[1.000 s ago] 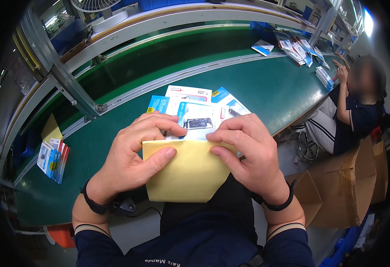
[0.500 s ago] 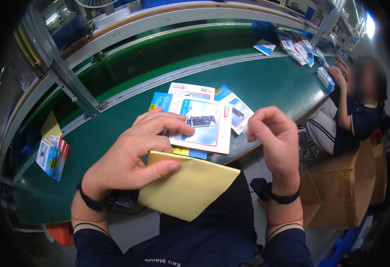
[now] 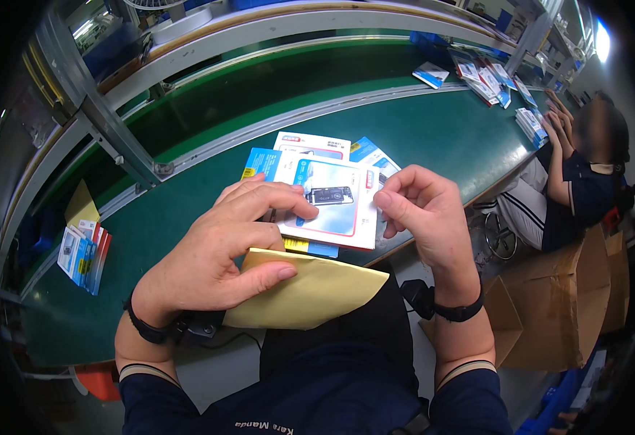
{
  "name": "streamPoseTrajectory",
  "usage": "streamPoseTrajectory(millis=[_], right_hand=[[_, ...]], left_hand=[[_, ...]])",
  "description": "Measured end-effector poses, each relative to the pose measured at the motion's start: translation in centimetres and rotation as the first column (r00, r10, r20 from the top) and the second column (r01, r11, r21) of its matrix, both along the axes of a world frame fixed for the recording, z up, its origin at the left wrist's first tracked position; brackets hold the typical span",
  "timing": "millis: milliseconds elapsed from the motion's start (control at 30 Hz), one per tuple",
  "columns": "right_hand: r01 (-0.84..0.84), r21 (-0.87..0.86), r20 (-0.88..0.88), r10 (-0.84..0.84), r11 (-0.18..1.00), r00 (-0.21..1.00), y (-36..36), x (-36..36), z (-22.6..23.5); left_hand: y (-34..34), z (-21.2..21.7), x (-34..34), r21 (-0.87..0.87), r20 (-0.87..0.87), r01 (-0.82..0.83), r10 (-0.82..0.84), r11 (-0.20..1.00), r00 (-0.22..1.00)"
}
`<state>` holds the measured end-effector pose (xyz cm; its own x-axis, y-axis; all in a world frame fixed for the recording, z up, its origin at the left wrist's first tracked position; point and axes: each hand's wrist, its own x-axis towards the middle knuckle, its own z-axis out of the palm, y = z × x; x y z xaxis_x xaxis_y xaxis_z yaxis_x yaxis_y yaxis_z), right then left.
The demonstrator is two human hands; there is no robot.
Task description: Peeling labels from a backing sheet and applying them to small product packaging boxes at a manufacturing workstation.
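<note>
At the far left of the green workbench (image 3: 187, 217) a small stack of blue and white cards (image 3: 82, 255) lies near the edge, with a loose yellow envelope (image 3: 80, 204) just behind it. The left hand (image 3: 219, 250) holds a yellow padded envelope (image 3: 310, 291) at the bench's near edge, over the person's lap: its long axis runs roughly left to right, the right end tilted slightly up and pointing toward the right hand, the left end hidden under the palm. The thumb presses down on the envelope's top face while the fingers spread half open above it, their tips reaching onto a white card package (image 3: 329, 204) showing a small dark device, which lies flat on the bench on top of several blue and white packages (image 3: 316, 145). The right hand (image 3: 426, 217) hovers just beside that package's right edge, fingers curled loosely inward toward the thumb; whether anything is pinched between them cannot be told. Behind the bench run a grey metal rail and raised shelving. Farther right, more packages (image 3: 487, 78) are strewn on the bench before a seated person (image 3: 585, 181) in dark clothing, with brown cardboard boxes (image 3: 556, 290) on the floor beside them.
</note>
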<state>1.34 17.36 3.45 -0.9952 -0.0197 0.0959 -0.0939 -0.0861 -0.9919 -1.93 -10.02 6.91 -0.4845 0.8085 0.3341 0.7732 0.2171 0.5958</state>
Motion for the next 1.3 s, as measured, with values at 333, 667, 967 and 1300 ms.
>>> streamPoseTrajectory(millis=[333, 667, 967, 1300], right_hand=[[0.043, 0.068, -0.017, -0.042, 0.997, 0.999, -0.3, -0.2, 0.2], [0.122, 0.196, 0.003, -0.125, 0.973, 0.992, 0.5, -0.8, -0.3], [0.053, 0.011, -0.395, -0.045, 0.999, 0.918, 1.5, -2.5, -4.6], [0.002, 0.308, -0.457, 0.146, 0.951, 0.877, 2.9, -4.8, -5.7]], left_hand=[[0.2, 0.1, 0.3, -0.023, 0.010, -0.017, 0.017, 1.000, 1.000], [0.3, 0.1, 0.4, -0.021, 0.003, -0.043, 0.043, 0.999, 0.999], [0.2, 0.1, 0.3, -0.018, -0.006, -0.032, 0.032, 0.999, 0.999], [0.3, 0.5, 0.6, -0.103, -0.012, -0.092, 0.091, 0.990, 0.996]])
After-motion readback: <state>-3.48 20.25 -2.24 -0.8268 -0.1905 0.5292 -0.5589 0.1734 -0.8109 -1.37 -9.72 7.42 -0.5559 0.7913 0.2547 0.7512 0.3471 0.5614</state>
